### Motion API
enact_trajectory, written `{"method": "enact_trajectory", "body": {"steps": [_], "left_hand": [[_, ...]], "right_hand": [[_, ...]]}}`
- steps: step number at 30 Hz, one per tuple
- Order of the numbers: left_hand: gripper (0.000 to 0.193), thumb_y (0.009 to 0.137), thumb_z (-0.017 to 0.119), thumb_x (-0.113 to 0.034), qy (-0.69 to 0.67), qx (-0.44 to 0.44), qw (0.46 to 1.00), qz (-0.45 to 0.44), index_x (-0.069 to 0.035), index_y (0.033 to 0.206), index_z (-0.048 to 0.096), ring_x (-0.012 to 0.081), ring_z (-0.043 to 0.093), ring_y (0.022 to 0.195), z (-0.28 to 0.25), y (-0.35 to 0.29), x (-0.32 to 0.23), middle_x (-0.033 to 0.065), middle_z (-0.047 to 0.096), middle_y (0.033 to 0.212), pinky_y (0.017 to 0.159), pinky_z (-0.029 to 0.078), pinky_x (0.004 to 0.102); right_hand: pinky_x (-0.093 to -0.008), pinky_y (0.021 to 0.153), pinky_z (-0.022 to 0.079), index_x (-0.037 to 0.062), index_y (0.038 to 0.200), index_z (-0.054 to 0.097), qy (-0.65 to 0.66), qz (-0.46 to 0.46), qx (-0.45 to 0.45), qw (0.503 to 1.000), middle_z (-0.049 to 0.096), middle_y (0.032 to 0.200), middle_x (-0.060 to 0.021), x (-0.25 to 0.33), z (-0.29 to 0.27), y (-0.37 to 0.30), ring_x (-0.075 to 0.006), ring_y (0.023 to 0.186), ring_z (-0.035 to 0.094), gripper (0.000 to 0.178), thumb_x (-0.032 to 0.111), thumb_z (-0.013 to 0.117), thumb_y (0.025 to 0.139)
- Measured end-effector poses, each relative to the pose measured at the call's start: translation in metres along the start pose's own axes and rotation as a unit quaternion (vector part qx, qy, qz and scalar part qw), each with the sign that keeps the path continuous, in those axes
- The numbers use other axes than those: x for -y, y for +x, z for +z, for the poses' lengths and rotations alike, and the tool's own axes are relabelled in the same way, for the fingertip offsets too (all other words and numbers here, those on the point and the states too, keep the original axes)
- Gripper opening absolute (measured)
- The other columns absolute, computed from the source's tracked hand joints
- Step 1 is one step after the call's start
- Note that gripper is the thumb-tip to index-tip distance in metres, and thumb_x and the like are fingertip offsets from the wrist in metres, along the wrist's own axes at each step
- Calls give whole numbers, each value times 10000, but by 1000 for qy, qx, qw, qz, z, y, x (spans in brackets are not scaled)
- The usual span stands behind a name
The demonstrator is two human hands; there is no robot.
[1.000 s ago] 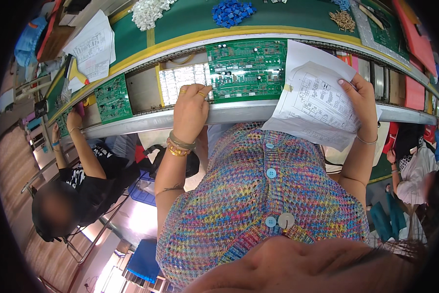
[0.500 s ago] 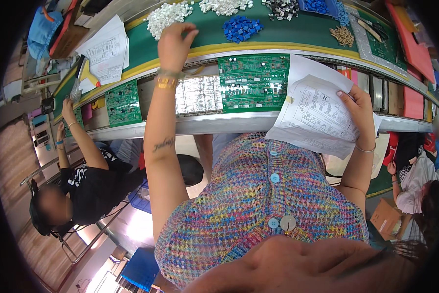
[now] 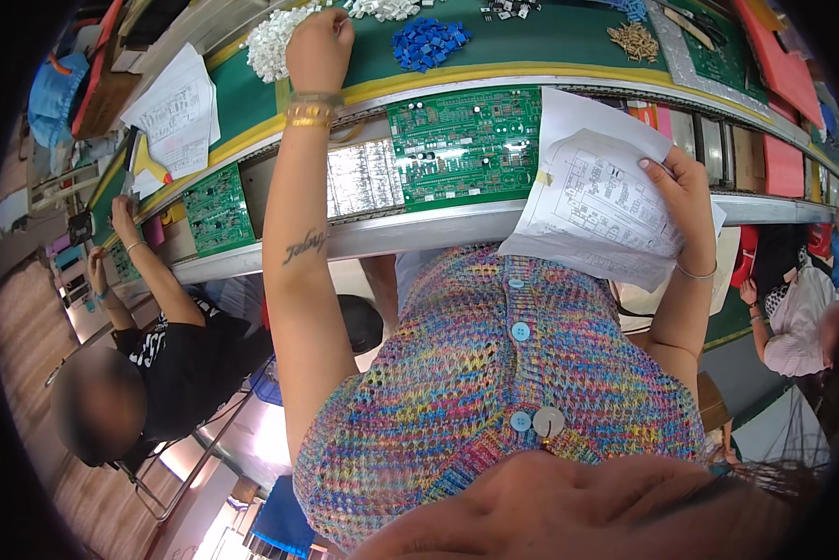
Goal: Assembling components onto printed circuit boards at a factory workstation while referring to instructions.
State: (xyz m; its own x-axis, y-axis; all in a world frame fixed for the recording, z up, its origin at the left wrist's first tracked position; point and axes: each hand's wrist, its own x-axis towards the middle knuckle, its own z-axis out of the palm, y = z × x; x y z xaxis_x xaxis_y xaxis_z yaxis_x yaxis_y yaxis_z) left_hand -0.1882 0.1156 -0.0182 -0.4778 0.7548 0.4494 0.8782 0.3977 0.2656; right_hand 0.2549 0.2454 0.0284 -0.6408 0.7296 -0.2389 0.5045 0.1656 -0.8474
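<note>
My left hand (image 3: 318,54) reaches over the green work surface at the back, its fingers curled closed. It is between a heap of small white parts (image 3: 265,54) and a second white heap (image 3: 387,8). Whatever its fingertips may hold is hidden. To its right lies a pile of small blue parts (image 3: 427,43). My right hand (image 3: 688,191) grips crumpled paper sheets (image 3: 592,201) printed with diagrams, thumb on top. The sheets hang over the metal rail, just right of a populated green circuit board (image 3: 466,145).
Farther right are black parts (image 3: 511,9), tan parts (image 3: 632,42) and a tool on a bubble-wrapped board (image 3: 709,61). Another circuit board (image 3: 218,210) and printed sheets (image 3: 176,117) lie left. A co-worker in black (image 3: 195,373) works there; another person (image 3: 797,327) is at right.
The head view has shifted, moving the part heaps up and left in the picture. My left hand has moved slightly toward the second white heap, its fingers curling tighter. My right hand keeps the sheets.
</note>
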Motion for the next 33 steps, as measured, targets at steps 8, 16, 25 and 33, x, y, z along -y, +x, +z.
{"method": "enact_trajectory", "body": {"steps": [8, 16, 25, 33], "left_hand": [[149, 825, 665, -86, -216, 179, 952, -123, -47, 966, 691, 163, 659, 746, -93, -115, -62, 94, 688, 875, 681, 507, 271], [125, 782, 676, -36, -247, 182, 936, -172, -49, 904, 699, 207, 665, 768, -100, -188, -89, 91, 693, 879, 674, 524, 286], [141, 756, 692, 34, -226, 143, 960, -85, 1, 893, 686, 167, 605, 742, -82, -192, -98, 70, 605, 910, 630, 491, 257], [159, 729, 711, 29, -161, 126, 979, -7, -6, 882, 687, 188, 607, 747, -81, -190, -99, 77, 601, 897, 618, 488, 276]], "right_hand": [[-217, 611, 447, -18, 1100, 627, 26, 11, 2, 1000, 662, 813, -43, -1, 2, 2, -67, 694, 559, 289, 132, 645, 854], [-211, 616, 448, -17, 1110, 625, 32, 7, 13, 999, 657, 823, -33, 3, 5, 4, -61, 701, 559, 289, 120, 638, 856], [-208, 611, 448, -12, 1098, 629, 10, 6, 9, 1000, 652, 805, -28, 2, 5, 2, -55, 696, 553, 273, 115, 638, 857], [-211, 610, 451, -5, 1102, 630, 21, 1, 7, 1000, 653, 804, -27, -1, 5, 3, -53, 701, 552, 275, 119, 643, 856]]}}
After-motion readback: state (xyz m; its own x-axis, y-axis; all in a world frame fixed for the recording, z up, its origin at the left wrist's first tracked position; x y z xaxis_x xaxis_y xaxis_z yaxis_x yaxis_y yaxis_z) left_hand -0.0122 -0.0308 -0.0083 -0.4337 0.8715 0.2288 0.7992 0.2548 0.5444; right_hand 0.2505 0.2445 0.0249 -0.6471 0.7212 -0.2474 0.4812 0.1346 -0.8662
